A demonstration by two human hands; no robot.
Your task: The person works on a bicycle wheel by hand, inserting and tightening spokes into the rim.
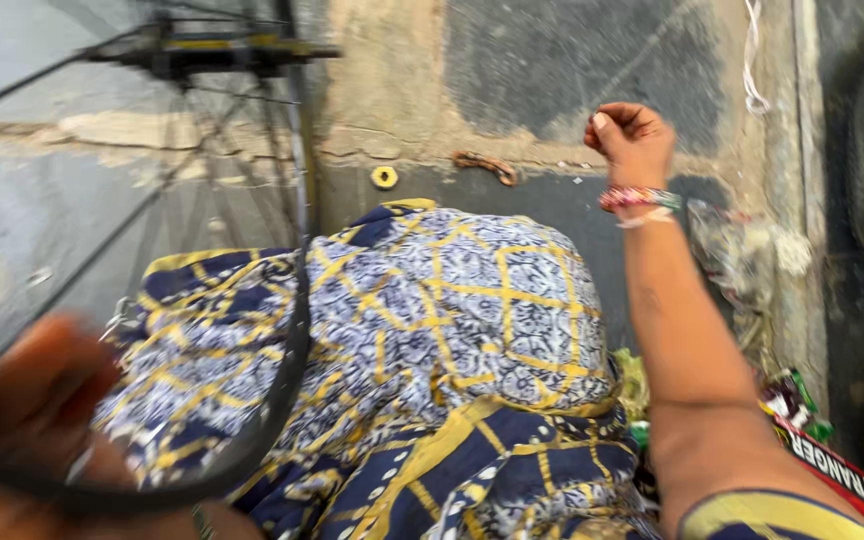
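The blurred left hand [27, 420] grips the rim of the bicycle wheel [287, 330] resting on the lap, while the right hand [630, 140] is half-curled, holding nothing visible, above the concrete floor [552, 60].

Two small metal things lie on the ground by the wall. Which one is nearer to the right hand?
The rusty chain piece. It lies closer to the right hand than the round yellow washer farther left.

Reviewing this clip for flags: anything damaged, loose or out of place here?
Small parts lie loose on the cracked concrete floor: a yellow washer-like ring and a rusty chain piece. The left hand is too blurred to judge, near the wheel rim. The right hand is curled.
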